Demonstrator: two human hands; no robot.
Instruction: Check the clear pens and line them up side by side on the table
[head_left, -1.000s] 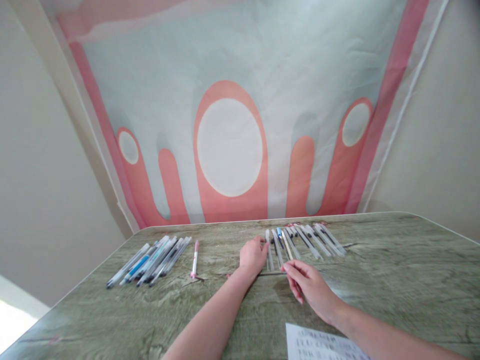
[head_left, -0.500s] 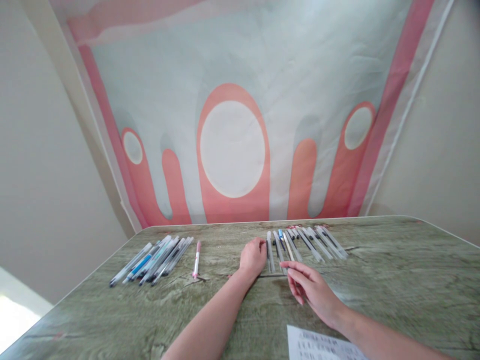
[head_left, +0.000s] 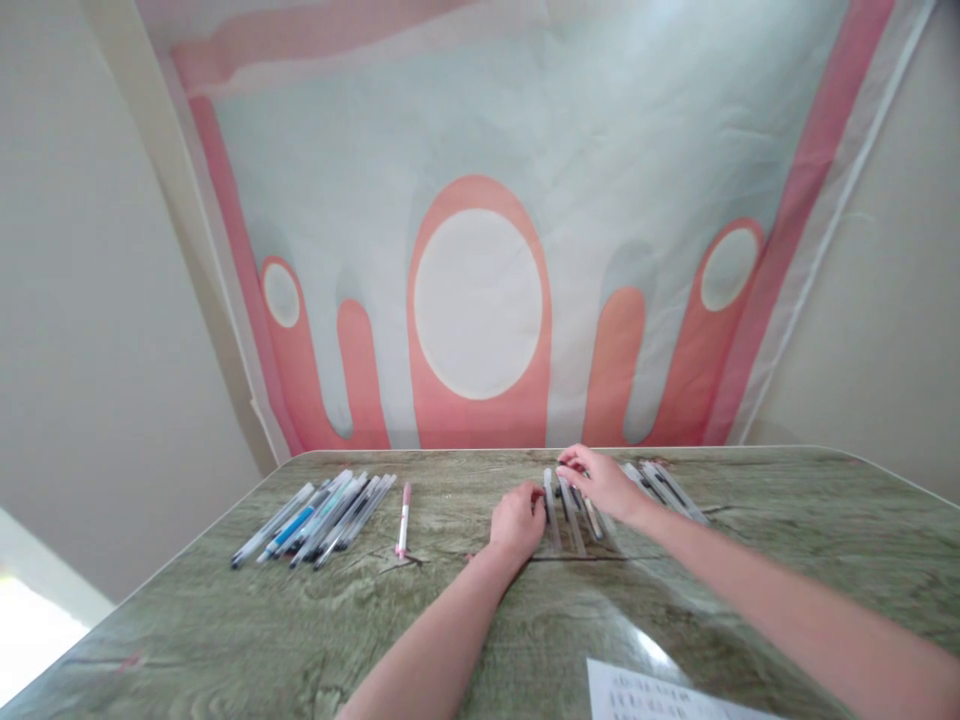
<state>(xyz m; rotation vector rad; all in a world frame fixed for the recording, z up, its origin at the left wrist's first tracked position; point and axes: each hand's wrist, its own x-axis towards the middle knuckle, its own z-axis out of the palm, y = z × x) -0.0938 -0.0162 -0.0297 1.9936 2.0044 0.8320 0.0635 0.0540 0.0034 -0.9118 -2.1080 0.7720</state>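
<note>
Several clear pens lie in a row [head_left: 570, 515] at the far middle of the green wood-grain table [head_left: 225, 640]. My left hand [head_left: 517, 522] rests beside the leftmost pen of that row, fingers curled with the tips touching it. My right hand [head_left: 604, 480] reaches over the far ends of the row, fingers bent down onto the pens; I cannot see a pen lifted. More pens of the row [head_left: 667, 487] show to the right of my right wrist.
A second bunch of pens [head_left: 319, 510] lies at the far left, with a single pink-and-white pen [head_left: 404, 518] beside it. A printed sheet [head_left: 660, 695] sits at the near edge. A pink and pale-blue cloth [head_left: 480, 250] hangs behind the table.
My right hand has moved from the near ends of the pen row forward to its far ends. My left hand has stayed at the row's left side. The view has tilted slightly.
</note>
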